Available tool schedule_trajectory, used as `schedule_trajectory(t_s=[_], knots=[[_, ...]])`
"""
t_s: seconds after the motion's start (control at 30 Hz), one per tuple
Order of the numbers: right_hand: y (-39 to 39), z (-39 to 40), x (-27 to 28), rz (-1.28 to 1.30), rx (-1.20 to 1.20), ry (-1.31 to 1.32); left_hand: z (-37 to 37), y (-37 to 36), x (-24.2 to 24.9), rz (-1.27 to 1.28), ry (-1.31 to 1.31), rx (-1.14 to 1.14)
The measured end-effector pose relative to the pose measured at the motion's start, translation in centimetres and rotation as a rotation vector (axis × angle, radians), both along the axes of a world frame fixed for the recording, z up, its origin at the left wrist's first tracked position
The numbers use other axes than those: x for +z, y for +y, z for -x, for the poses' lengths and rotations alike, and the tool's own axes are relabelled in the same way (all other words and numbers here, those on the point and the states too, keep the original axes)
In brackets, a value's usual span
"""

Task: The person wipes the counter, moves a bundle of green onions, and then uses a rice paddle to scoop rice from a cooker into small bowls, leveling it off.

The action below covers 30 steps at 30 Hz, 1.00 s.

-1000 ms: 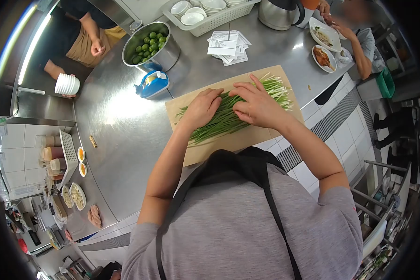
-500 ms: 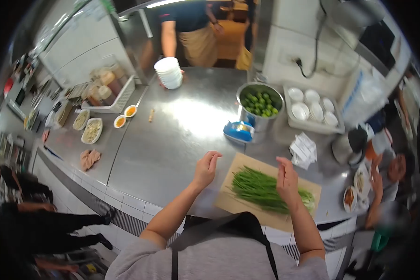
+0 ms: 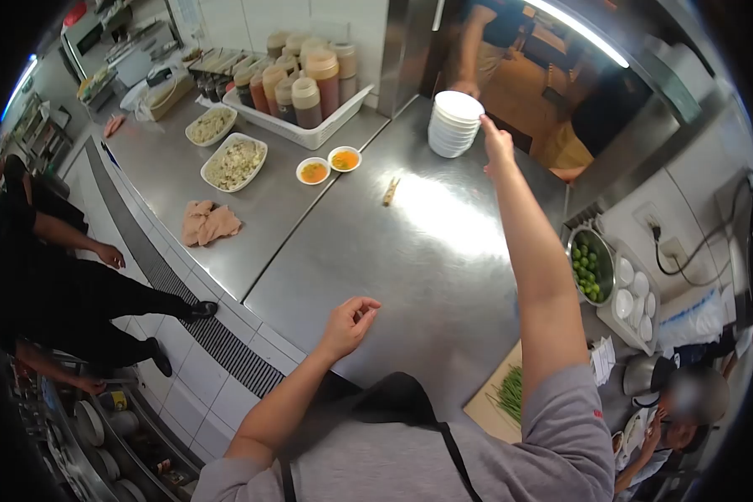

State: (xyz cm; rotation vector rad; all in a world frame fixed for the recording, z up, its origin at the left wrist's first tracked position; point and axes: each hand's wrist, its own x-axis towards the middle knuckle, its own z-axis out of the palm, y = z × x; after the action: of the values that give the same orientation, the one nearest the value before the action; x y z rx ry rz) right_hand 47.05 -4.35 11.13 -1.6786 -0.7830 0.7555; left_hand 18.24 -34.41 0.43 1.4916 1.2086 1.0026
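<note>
My right hand [image 3: 498, 149] is stretched far across the steel counter, fingers extended, with its fingertips right at the side of a stack of white bowls [image 3: 453, 134]. Behind the stack, another person's hand [image 3: 468, 88] reaches in from the pass-through opening. My left hand [image 3: 349, 328] hovers over the near part of the counter, empty, its fingers loosely curved and apart. Cut green stalks [image 3: 508, 395] lie on a tan cutting board [image 3: 487, 410] beneath my right arm, which hides much of both.
Squeeze bottles [image 3: 305, 96] fill a white basket [image 3: 343, 125]. Before it stand two cups of orange sauce [image 3: 314, 172], dishes of pale chopped food [image 3: 236, 163] and a pinkish cloth [image 3: 209, 222]. A pot of limes [image 3: 590, 266] stands right. People are on both sides.
My right hand has left the green stalks and reached forward to the bowl stack. My view has turned left. My left hand stays low over the counter.
</note>
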Motion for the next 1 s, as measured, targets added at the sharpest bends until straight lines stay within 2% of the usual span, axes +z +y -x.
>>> schedule_trajectory(t_s=[0.03, 0.13, 0.17, 0.27, 0.33, 0.4, 0.43, 0.47, 0.5, 0.6, 0.63, 0.7, 0.73, 0.83, 1.0], knots=[[1.9, 0.5, -0.1, 0.038, -0.063, 0.065, 1.4, 0.9, 0.0, 0.018, -0.009, 0.007], [5.4, 1.4, 0.4, 0.169, -0.026, 0.309, 4.8, 4.5, 0.6, 0.023, 0.066, 0.001], [6.4, 1.6, 0.4, 0.222, -0.049, 0.363, 5.1, 6.4, 0.8, -0.070, 0.121, -0.024], [8.4, 0.8, 0.0, 0.360, 0.119, 0.474, 4.3, 13.2, 1.6, -0.273, 0.208, -0.111], [9.5, 0.4, 0.1, 0.396, 0.088, 0.478, 2.3, 18.0, 1.5, -0.309, 0.288, -0.097], [11.0, -1.5, -0.7, 0.441, 0.078, 0.501, -0.1, 21.8, 1.3, -0.314, 0.438, -0.040], [11.4, -2.1, -0.9, 0.444, 0.178, 0.483, -1.2, 23.3, 1.5, -0.307, 0.428, -0.058], [11.5, -2.8, -1.3, 0.446, 0.278, 0.466, -2.1, 24.6, 1.8, -0.191, 0.521, -0.105], [11.0, -3.0, -1.3, 0.449, 0.260, 0.467, -2.7, 25.6, 1.9, -0.077, 0.617, -0.151], [9.7, -2.6, -1.8, 0.376, 0.465, 0.496, -2.6, 28.1, -0.7, -0.090, 0.557, -0.236], [9.7, -3.2, -2.2, 0.377, 0.459, 0.501, -1.9, 28.3, -0.9, -0.088, 0.560, -0.244], [9.2, -3.9, -3.0, 0.365, 0.534, 0.563, 0.0, 27.9, -0.5, 0.481, -0.228, -0.337], [8.7, -3.8, -3.2, 0.365, 0.528, 0.535, 0.7, 27.3, 0.5, 0.556, -0.363, -0.278], [6.8, -3.1, -2.6, 0.423, 0.678, 0.509, 2.8, 25.0, 3.2, 0.496, -0.460, -0.241], [2.0, -0.1, -3.7, 0.391, 0.754, 0.451, 4.9, 21.0, 6.3, 0.475, -0.576, -0.196]])
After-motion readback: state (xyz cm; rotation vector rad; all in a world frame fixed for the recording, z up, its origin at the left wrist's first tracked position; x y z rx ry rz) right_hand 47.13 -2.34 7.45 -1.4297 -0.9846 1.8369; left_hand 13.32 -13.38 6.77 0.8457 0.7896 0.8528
